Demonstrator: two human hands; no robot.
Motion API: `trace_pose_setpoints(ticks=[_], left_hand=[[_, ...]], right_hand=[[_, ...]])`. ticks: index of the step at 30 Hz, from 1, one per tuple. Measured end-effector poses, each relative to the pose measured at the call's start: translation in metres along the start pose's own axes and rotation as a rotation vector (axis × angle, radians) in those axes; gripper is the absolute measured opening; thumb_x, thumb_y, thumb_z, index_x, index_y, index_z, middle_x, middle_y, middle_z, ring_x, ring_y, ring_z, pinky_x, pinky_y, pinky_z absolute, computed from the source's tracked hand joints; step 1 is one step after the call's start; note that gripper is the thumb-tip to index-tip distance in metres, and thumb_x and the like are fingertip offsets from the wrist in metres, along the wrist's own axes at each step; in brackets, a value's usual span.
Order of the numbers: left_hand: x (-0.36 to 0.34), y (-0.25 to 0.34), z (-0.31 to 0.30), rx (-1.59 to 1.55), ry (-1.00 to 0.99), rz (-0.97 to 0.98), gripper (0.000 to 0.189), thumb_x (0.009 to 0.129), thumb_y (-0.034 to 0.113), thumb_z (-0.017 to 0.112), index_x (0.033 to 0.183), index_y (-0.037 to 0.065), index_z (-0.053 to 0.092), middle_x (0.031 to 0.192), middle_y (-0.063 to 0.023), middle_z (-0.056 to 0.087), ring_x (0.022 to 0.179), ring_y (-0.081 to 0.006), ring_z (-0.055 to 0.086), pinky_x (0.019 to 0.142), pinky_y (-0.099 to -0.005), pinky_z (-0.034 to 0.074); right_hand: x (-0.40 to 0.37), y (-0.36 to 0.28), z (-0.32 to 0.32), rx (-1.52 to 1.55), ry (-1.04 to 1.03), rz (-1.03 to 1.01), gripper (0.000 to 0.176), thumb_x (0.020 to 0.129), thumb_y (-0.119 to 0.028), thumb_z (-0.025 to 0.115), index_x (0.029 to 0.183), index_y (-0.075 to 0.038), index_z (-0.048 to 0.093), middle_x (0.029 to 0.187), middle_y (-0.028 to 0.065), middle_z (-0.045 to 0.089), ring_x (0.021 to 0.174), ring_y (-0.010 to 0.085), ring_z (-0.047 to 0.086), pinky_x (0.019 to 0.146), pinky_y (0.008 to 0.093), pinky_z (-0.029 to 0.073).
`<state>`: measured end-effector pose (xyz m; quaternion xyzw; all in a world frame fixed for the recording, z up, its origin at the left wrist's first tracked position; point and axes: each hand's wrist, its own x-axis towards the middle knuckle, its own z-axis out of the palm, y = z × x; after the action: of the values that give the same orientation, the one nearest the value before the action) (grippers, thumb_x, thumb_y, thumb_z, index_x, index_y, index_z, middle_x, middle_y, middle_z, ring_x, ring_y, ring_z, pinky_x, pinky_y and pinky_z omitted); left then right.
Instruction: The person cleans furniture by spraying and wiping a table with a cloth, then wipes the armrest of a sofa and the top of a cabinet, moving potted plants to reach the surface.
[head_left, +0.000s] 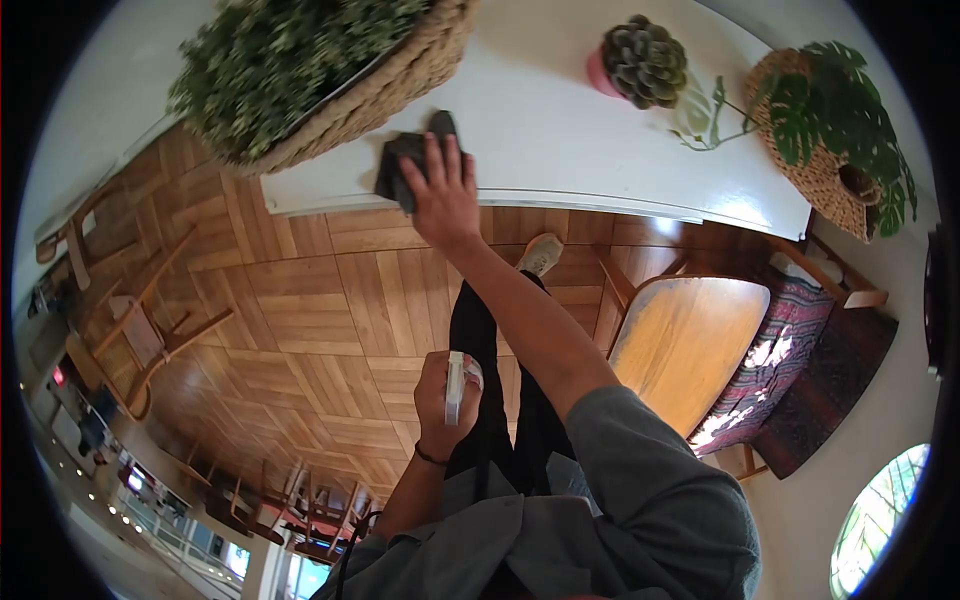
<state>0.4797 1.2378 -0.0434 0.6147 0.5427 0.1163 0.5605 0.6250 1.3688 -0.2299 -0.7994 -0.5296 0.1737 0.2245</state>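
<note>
A dark grey cloth (pixel 396 168) lies bunched on the white surface (pixel 540 150), close to its front edge. My right hand (pixel 445 200) presses down on this cloth, with the fingers stretched out and somewhat apart over it. Lower down, in front of my body, my left hand (pixel 436 408) is wrapped round a white spray bottle (pixel 455 388), seen from above. Just left of the cloth stands a woven basket (pixel 370 100) full of green leafy plants (pixel 290 70).
A succulent in a pink pot (pixel 598 73) and a woven planter (pixel 830 190) with broad leaves stand on the white surface's right part. Below are a wooden table (pixel 690 345) and a patterned seat (pixel 800 370). Wooden chairs (pixel 140 340) are at left.
</note>
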Motion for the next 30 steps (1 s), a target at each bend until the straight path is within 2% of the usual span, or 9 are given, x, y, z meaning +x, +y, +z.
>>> trace_pose_setpoints(ticks=[5, 10, 14, 15, 18, 21, 24, 25, 30], left_hand=[[-0.005, -0.014, -0.03, 0.036, 0.049, 0.031, 0.022, 0.081, -0.001, 0.063, 0.102, 0.002, 0.06, 0.098, -0.01, 0.063, 0.081, -0.0202, 0.066, 0.073, -0.0296, 0.053], [-0.003, -0.01, -0.029, 0.089, 0.037, 0.054, 0.021, 0.081, 0.002, 0.063, 0.102, 0.003, 0.06, 0.095, -0.0103, 0.063, 0.08, -0.0215, 0.065, 0.072, -0.0298, 0.052], [-0.002, 0.0, -0.002, 0.084, -0.007, 0.036, 0.02, 0.082, 0.003, 0.063, 0.102, 0.003, 0.06, 0.09, -0.0087, 0.062, 0.076, -0.0194, 0.063, 0.069, -0.0288, 0.051], [-0.003, 0.01, 0.009, 0.109, -0.041, 0.022, 0.022, 0.081, 0.002, 0.057, 0.102, 0.0, 0.054, 0.09, -0.0095, 0.062, 0.08, -0.0165, 0.059, 0.074, -0.0289, 0.049], [-0.007, 0.026, 0.045, 0.107, -0.128, -0.017, 0.021, 0.081, 0.002, 0.057, 0.102, 0.0, 0.053, 0.09, -0.0092, 0.062, 0.08, -0.0165, 0.059, 0.074, -0.0285, 0.049], [-0.01, 0.042, 0.091, 0.125, -0.183, 0.05, 0.02, 0.082, 0.003, 0.057, 0.102, 0.0, 0.053, 0.09, -0.009, 0.062, 0.079, -0.0162, 0.059, 0.074, -0.0283, 0.048], [-0.014, 0.057, 0.137, 0.129, -0.239, 0.111, 0.02, 0.08, 0.003, 0.06, 0.101, 0.001, 0.059, 0.086, -0.0079, 0.062, 0.072, -0.0166, 0.06, 0.067, -0.0282, 0.05], [-0.014, 0.062, 0.155, 0.156, -0.264, 0.171, 0.021, 0.08, 0.003, 0.061, 0.101, 0.001, 0.059, 0.087, -0.0087, 0.062, 0.072, -0.0181, 0.061, 0.067, -0.0294, 0.05], [-0.017, 0.089, 0.222, 0.192, -0.42, 0.188, 0.018, 0.082, 0.005, 0.061, 0.1, 0.001, 0.057, 0.09, -0.0096, 0.062, 0.076, -0.0185, 0.061, 0.07, -0.0301, 0.05]], right_hand=[[0.019, -0.042, 0.024, -0.012, -0.069, -0.096, 0.056, 0.089, -0.031, 0.06, 0.143, -0.027, 0.048, 0.16, 0.012, 0.026, 0.149, 0.0359, 0.021, 0.118, 0.0577, 0.02], [0.006, -0.001, -0.002, -0.056, -0.053, -0.095, 0.054, 0.089, -0.03, 0.06, 0.142, -0.032, 0.049, 0.16, 0.0069, 0.028, 0.149, 0.0302, 0.022, 0.118, 0.0572, 0.02], [-0.016, 0.064, -0.047, -0.086, -0.02, -0.03, 0.053, 0.088, -0.029, 0.06, 0.14, -0.032, 0.051, 0.16, 0.0057, 0.03, 0.149, 0.0284, 0.023, 0.118, 0.0573, 0.021], [-0.023, 0.081, -0.06, -0.092, -0.014, -0.015, 0.052, 0.088, -0.028, 0.06, 0.139, -0.032, 0.052, 0.159, 0.0058, 0.03, 0.149, 0.0284, 0.024, 0.118, 0.0574, 0.022], [-0.043, 0.139, -0.103, -0.08, 0.016, 0.072, 0.053, 0.086, -0.026, 0.06, 0.138, -0.032, 0.053, 0.159, 0.0058, 0.031, 0.149, 0.0287, 0.024, 0.117, 0.0578, 0.022], [-0.07, 0.205, -0.142, -0.108, 0.066, 0.15, 0.056, 0.083, -0.025, 0.06, 0.138, -0.033, 0.053, 0.159, 0.0058, 0.031, 0.148, 0.0294, 0.026, 0.117, 0.0576, 0.023], [-0.101, 0.274, -0.192, -0.155, 0.079, 0.209, 0.058, 0.083, -0.025, 0.06, 0.14, -0.033, 0.05, 0.159, 0.0058, 0.032, 0.147, 0.0298, 0.027, 0.117, 0.0575, 0.024], [-0.113, 0.298, -0.207, -0.164, 0.077, 0.232, 0.059, 0.083, -0.025, 0.06, 0.141, -0.033, 0.049, 0.159, 0.0058, 0.031, 0.148, 0.0299, 0.027, 0.117, 0.0574, 0.024], [-0.168, 0.418, -0.273, -0.274, 0.139, 0.367, 0.067, 0.077, -0.028, 0.066, 0.142, -0.033, 0.047, 0.16, 0.0056, 0.03, 0.148, 0.0294, 0.026, 0.117, 0.057, 0.024]])
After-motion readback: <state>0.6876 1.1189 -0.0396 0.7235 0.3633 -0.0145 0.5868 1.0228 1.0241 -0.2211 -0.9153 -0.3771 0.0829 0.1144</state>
